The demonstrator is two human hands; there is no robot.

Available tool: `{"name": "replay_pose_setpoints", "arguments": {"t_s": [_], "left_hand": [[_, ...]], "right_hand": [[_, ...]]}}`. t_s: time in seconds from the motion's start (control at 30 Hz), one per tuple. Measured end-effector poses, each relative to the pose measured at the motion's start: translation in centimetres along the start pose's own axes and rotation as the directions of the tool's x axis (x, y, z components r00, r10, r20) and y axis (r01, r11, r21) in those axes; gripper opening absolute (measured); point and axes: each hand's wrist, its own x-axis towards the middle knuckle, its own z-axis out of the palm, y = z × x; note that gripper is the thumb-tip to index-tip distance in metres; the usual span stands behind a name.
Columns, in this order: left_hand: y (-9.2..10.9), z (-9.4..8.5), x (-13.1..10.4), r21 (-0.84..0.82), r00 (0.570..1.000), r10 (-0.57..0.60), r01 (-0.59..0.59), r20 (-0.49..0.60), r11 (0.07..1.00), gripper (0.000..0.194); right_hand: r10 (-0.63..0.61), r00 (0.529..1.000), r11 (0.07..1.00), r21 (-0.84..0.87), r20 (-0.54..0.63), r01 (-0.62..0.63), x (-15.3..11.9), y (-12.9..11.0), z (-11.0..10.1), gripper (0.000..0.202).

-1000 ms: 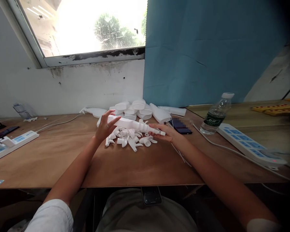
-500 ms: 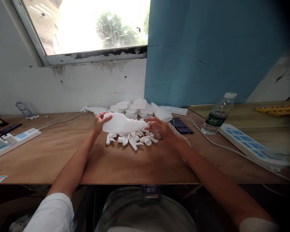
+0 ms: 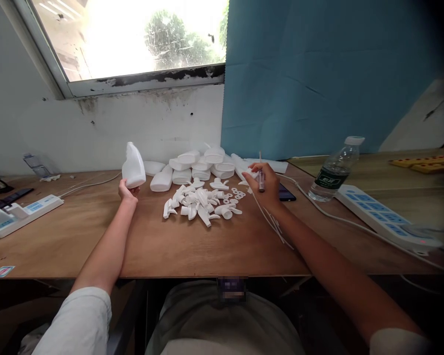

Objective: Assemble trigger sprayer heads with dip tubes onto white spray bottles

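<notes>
On the left side, my left hand [image 3: 129, 190] grips the base of a white spray bottle body [image 3: 133, 167], its neck up and leaning slightly left. My right hand [image 3: 268, 187] has a small screwdriver [image 3: 261, 181] with a clear handle tucked in its fingers, thin shaft pointing up; thumb and forefinger are apart. Between the hands lies a heap of white trigger spray heads [image 3: 200, 199], with small white rings [image 3: 237, 195] at its right. Thin white tubes [image 3: 272, 222] lie beneath my right hand.
More white bottles [image 3: 202, 165] are stacked against the wall. A dark phone [image 3: 287, 192] lies partly hidden behind my right hand. To the right stand a water bottle [image 3: 331, 172] and a power strip [image 3: 388, 217]; another power strip [image 3: 27, 214] lies at left.
My left hand has carried the bottle left and turned it from lying sideways to neck up. My right hand has let go of its neck and moved right with the screwdriver.
</notes>
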Motion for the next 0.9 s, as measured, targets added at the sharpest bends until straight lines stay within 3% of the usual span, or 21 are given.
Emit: {"name": "replay_pose_setpoints", "arguments": {"t_s": [0.1,0.2,0.37,0.57,0.73,0.8,0.9], "left_hand": [[-0.8,-0.1,0.4,0.101,0.998,0.054,-0.053,-0.013,0.993,0.037],[-1.6,-0.5,0.6,0.234,0.99,0.135,-0.124,-0.032,0.964,0.051],[-2.2,-1.3,0.9,0.494,0.963,0.269,-0.232,-0.005,0.838,0.064],[-2.5,-0.9,0.6,0.631,0.941,0.309,-0.323,0.136,0.705,0.061],[-2.7,-0.6,0.3,0.694,0.913,0.332,-0.397,0.235,0.601,0.058],[-2.8,-0.5,0.3,0.711,0.908,0.327,-0.412,0.263,0.571,0.058],[-3.0,-0.3,0.3,0.722,0.908,0.296,-0.417,0.298,0.553,0.057]], "right_hand": [[0.1,0.989,0.995,-0.023,0.113,-0.098,-0.2,-0.2,0.0,0.021],[0.232,0.948,0.973,-0.052,0.219,-0.226,0.0,0.1,-0.1,0.028],[0.352,0.894,0.936,-0.093,0.277,-0.34,0.6,1.2,-0.9,0.032],[0.32,0.867,0.945,-0.189,0.382,-0.266,-2.1,0.2,-3.8,0.024],[0.279,0.845,0.95,-0.258,0.456,-0.175,-4.6,-0.5,-5.0,0.023],[0.247,0.861,0.955,-0.263,0.445,-0.138,-5.0,-1.6,-5.5,0.024],[0.164,0.924,0.972,-0.215,0.345,-0.092,-7.0,-4.7,-7.2,0.023]]}}
